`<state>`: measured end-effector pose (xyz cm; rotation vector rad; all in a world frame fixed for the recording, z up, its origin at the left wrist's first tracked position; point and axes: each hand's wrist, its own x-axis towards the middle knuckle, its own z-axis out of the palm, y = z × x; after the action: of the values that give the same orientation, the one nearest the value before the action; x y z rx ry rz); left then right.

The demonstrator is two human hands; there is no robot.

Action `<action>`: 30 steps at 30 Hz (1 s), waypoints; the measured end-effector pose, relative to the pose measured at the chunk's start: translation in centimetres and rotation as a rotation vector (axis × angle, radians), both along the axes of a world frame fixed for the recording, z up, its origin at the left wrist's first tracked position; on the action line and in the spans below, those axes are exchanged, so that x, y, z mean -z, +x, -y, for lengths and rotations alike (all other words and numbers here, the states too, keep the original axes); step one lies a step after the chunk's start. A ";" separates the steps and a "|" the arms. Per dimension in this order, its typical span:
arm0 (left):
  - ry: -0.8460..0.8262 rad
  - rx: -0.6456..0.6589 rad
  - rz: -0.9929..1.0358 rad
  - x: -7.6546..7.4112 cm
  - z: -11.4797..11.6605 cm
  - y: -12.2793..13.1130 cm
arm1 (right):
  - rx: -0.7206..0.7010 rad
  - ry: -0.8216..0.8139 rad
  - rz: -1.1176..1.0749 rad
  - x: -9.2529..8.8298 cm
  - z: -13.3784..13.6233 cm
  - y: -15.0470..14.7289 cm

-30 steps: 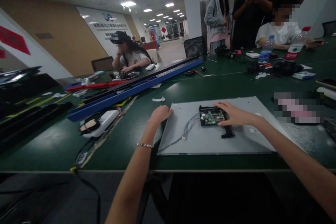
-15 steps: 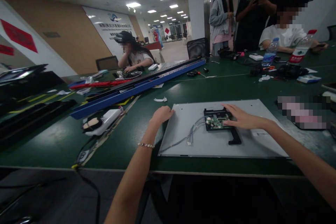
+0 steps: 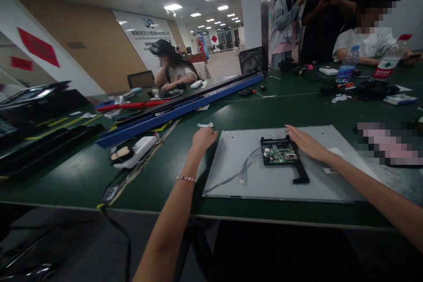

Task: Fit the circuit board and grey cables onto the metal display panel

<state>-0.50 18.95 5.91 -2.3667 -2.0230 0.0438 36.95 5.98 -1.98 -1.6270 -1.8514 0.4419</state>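
A flat grey metal panel (image 3: 231,185) lies in front of me. On it sits a black plastic bracket (image 3: 301,174) holding a green circuit board (image 3: 279,154), with thin grey cables (image 3: 245,165) running left across the panel. My left hand (image 3: 204,139) is beside the panel's far left corner, its fingers curled in and nothing visible in them. My right hand (image 3: 306,143) reaches over the panel, fingers stretched out, at the bracket's upper right side. Whether those fingertips touch the bracket, I cannot tell.
A long blue rail (image 3: 178,112) crosses the green table (image 3: 175,163) diagonally behind my left hand. A white device (image 3: 139,150) lies at left. Bottles (image 3: 348,64), a screwdriver (image 3: 256,93) and cables lie farther back. Other people sit and stand beyond the table.
My right hand has drawn back a little from the circuit board, uncovering more of its right side. My left hand has moved slightly off the panel's edge. The view has shifted slightly.
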 end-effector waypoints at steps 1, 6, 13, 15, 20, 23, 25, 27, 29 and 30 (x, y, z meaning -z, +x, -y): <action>0.134 -0.032 0.011 0.1 -0.4 -0.2 | -0.003 0.002 0.001 -0.2 0.1 -0.1; 0.329 0.175 -0.011 1.4 -3.0 -1.6 | -0.011 0.018 -0.001 -0.2 0.1 0.0; 0.165 0.226 -0.131 1.4 -6.5 -2.7 | -0.022 0.025 0.031 0.1 -0.3 0.0; 0.155 0.217 -0.136 1.0 -7.1 -2.6 | -0.035 0.024 0.035 -0.1 -0.3 0.0; 0.142 0.191 -0.158 0.8 -7.9 -2.2 | -0.047 0.048 0.048 -0.2 -0.2 -0.1; 0.159 0.180 -0.163 1.0 -7.9 -1.9 | -0.050 0.058 0.049 -0.2 -0.2 0.0; 0.178 0.185 -0.158 1.2 -7.6 -1.7 | -0.049 0.062 0.043 -0.1 -0.2 0.0; 0.201 0.203 -0.150 1.4 -7.2 -1.5 | -0.055 0.080 0.027 0.2 -0.3 0.1; 0.229 0.223 -0.145 1.5 -6.8 -1.2 | -0.066 0.105 0.009 0.5 -0.5 0.2; 0.244 0.231 -0.143 1.5 -6.7 -1.1 | -0.070 0.116 0.001 0.6 -0.6 0.3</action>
<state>-1.61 25.67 4.42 -2.3491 -1.5831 -0.0367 37.20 6.59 -2.62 -1.4898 -1.9033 0.3564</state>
